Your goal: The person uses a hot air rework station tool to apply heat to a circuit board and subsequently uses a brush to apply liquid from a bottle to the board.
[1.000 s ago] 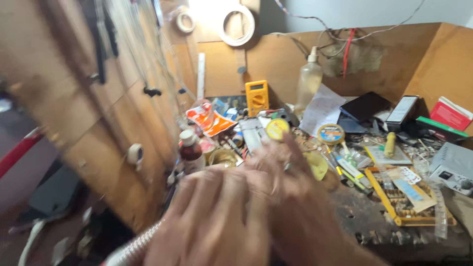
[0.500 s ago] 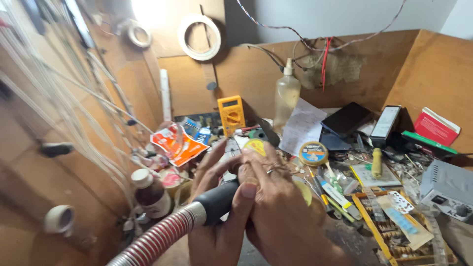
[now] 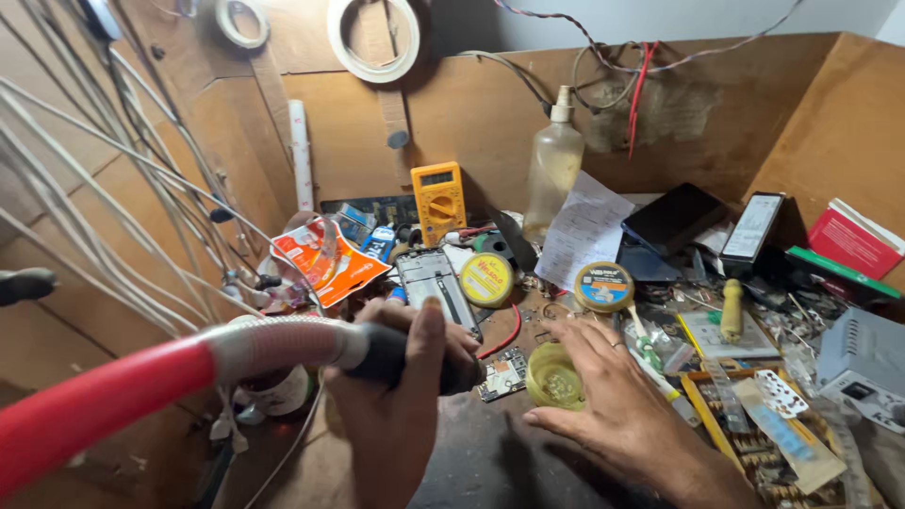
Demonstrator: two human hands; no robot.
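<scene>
Left hand (image 3: 401, 377) wraps closed around a black hot-air nozzle handle (image 3: 405, 353) on a red hose (image 3: 94, 401), mid-workbench, above a small circuit board (image 3: 506, 372). Right hand (image 3: 617, 401) lies flat, fingers spread, touching a yellow plastic cup (image 3: 554, 375).

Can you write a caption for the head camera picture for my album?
Left hand holds a black tool handle on a red hose above a small circuit board; right hand rests beside a yellow tub.

The left hand (image 3: 401, 377) comes up from below, fingers curled tight in a fist-like grip, thumb laid straight along the top, knuckles turned away. The right hand (image 3: 603, 396) lies flat and palm-down, fingers spread and pointing up-left, a ring on what looks like the ring finger; its wrist angles off toward the lower right.
</scene>
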